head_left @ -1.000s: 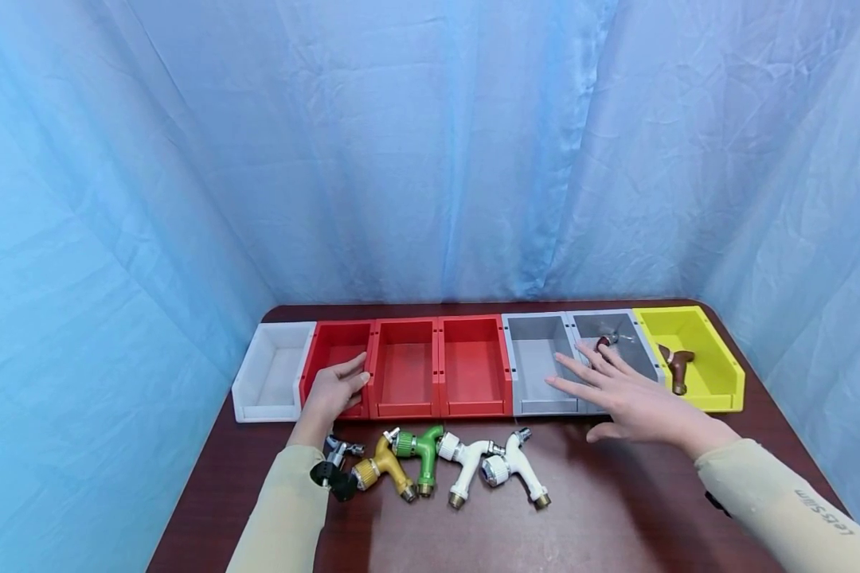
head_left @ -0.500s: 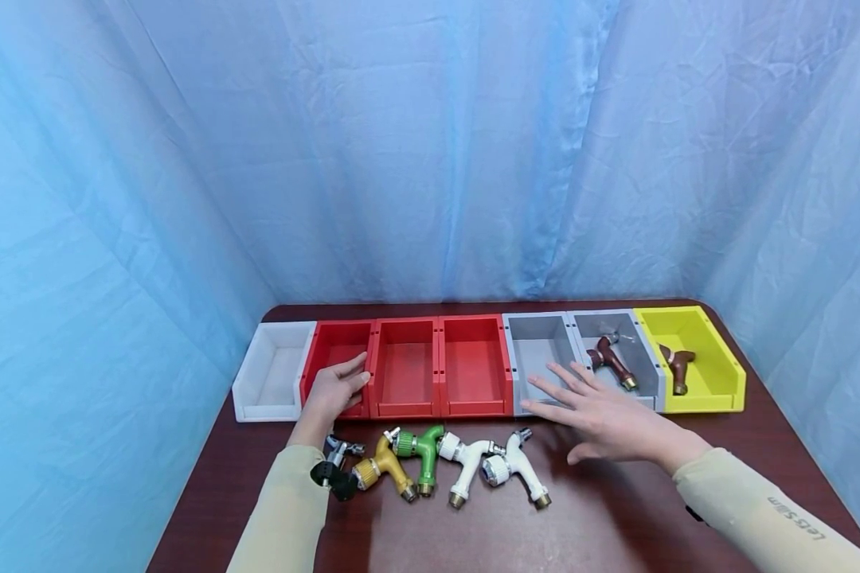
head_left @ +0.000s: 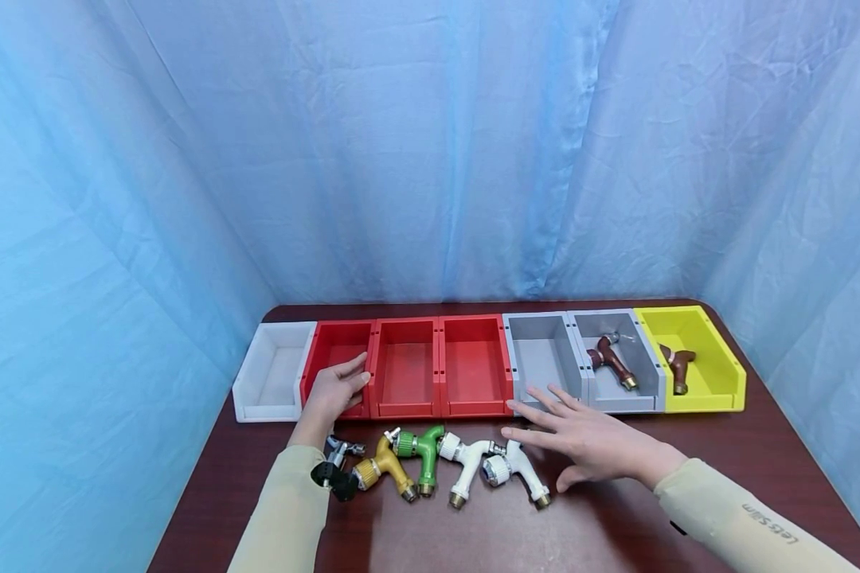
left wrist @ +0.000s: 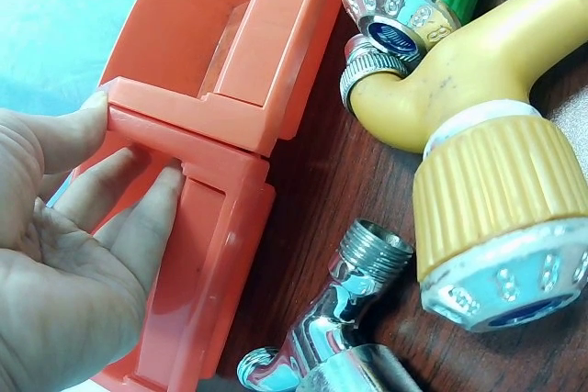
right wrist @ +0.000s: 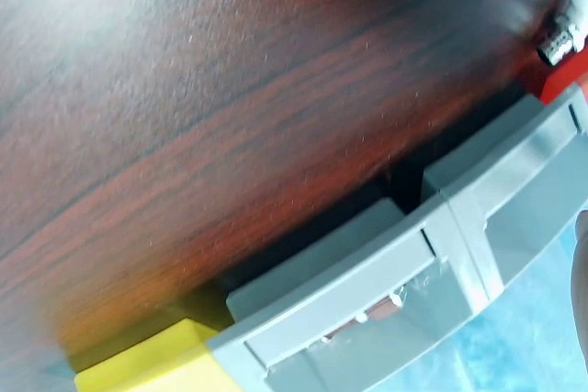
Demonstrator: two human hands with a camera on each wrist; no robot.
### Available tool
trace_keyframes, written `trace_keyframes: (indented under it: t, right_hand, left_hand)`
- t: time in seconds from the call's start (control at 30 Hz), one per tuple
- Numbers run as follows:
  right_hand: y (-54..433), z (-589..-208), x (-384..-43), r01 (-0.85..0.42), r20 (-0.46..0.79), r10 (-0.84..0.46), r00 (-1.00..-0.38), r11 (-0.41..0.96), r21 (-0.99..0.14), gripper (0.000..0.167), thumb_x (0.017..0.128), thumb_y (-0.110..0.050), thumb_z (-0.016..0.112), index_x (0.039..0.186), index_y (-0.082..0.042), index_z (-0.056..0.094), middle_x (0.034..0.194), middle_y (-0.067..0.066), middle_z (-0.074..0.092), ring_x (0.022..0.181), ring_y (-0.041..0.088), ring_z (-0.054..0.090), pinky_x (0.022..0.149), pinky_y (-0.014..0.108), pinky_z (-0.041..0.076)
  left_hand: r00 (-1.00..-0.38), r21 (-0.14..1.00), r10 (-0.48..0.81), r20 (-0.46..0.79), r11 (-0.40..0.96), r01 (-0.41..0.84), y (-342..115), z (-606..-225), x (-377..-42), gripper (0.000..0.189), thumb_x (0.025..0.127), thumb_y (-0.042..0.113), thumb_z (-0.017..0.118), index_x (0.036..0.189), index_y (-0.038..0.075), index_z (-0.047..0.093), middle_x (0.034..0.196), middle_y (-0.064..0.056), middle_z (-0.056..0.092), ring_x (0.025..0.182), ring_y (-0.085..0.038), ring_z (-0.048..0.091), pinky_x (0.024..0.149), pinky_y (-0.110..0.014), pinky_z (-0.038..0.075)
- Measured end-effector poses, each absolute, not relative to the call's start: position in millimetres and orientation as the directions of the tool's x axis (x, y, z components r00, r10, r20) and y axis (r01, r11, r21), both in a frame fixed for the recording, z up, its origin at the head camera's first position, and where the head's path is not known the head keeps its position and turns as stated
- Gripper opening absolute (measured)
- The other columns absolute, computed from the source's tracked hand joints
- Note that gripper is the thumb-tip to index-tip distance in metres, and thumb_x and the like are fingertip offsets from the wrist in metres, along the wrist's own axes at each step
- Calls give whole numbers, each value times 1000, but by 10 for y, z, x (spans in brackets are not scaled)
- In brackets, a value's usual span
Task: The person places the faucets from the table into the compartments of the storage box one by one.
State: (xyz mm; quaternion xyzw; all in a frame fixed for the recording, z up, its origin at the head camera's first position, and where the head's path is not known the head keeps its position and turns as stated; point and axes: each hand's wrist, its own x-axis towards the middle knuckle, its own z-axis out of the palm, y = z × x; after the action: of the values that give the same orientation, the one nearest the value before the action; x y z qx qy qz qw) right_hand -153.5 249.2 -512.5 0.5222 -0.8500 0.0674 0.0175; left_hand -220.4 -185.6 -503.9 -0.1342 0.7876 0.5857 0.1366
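My left hand [head_left: 333,394] is at the leftmost red bin [head_left: 340,334]. In the left wrist view, its thumb lies on the top edge of the side wall and its fingers reach inside, pinching that wall. My right hand [head_left: 588,442] holds nothing; its fingers are spread, close over the rightmost white tap [head_left: 526,473]. Along the row lie another white tap [head_left: 466,471], a green tap [head_left: 428,458], a yellow tap [head_left: 387,461] and a chrome tap [left wrist: 322,328], the last partly hidden by the left wrist.
Several bins stand side by side at the back: a white bin [head_left: 275,412], red ones, grey ones and a yellow bin [head_left: 720,374]. One brown tap [head_left: 616,366] lies in the right grey bin [head_left: 634,404], another brown tap [head_left: 681,370] in the yellow one. Blue curtains [head_left: 430,159] surround the table.
My right hand has moved left and toward me, from over the grey bins to the rightmost white tap, uncovering the brown tap in the right grey bin. The left hand has stayed still.
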Motion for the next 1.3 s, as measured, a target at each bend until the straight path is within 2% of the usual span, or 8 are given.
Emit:
trace_keyframes:
  t: [0.17,0.3,0.53,0.8,1.07,1.3]
  right_hand:
    - [2429,-5180,-1509,-912,133,-902,-410,403,-80,117,65,-61,87,162,-29,30,166,15,31,147,52,29,112,71,31]
    - [2395,-5231,-1486,-914,125,-906,-404,397,-81,118,65,-61,87,163,-30,29,165,15,31,148,51,29,112,71,31]
    - [2333,-5297,-1435,-915,82,-915,-396,385,-120,113,71,-62,83,163,-29,27,168,14,26,150,50,25,113,69,31]
    - [2285,-5348,-1389,-938,146,-928,-343,330,-103,109,72,-67,78,162,-26,32,164,16,35,144,53,34,107,72,34]
    - [2289,-5415,-1360,-934,133,-928,-347,330,-140,114,68,-64,82,162,-27,31,164,17,33,144,54,33,108,73,35]
    - [2315,-5472,-1342,-932,104,-929,-355,344,-109,109,72,-63,80,162,-29,30,163,16,37,144,50,37,107,70,39]
  left_hand:
    - [-927,884,-56,-372,284,-372,-1851,-5033,-2205,56,101,25,66,154,27,49,152,-9,54,136,-35,54,101,-46,52]
    - [-926,884,-57,-374,280,-374,-1851,-5036,-2207,56,101,25,66,154,27,49,152,-9,54,137,-35,54,101,-46,52]
    - [-925,883,-67,-375,277,-378,-1848,-5041,-2201,56,100,26,67,153,28,50,152,-8,54,137,-34,54,102,-47,52]
    - [-922,879,-72,-381,282,-385,-1851,-5049,-2201,56,100,26,67,153,28,49,152,-7,54,136,-34,55,102,-47,53]
    - [-926,882,-68,-372,286,-375,-1844,-5047,-2200,55,101,25,66,153,29,49,152,-7,54,137,-33,54,102,-47,52]
    - [-924,880,-73,-375,287,-379,-1845,-5056,-2204,56,101,26,66,153,29,49,152,-8,54,137,-34,54,101,-47,52]
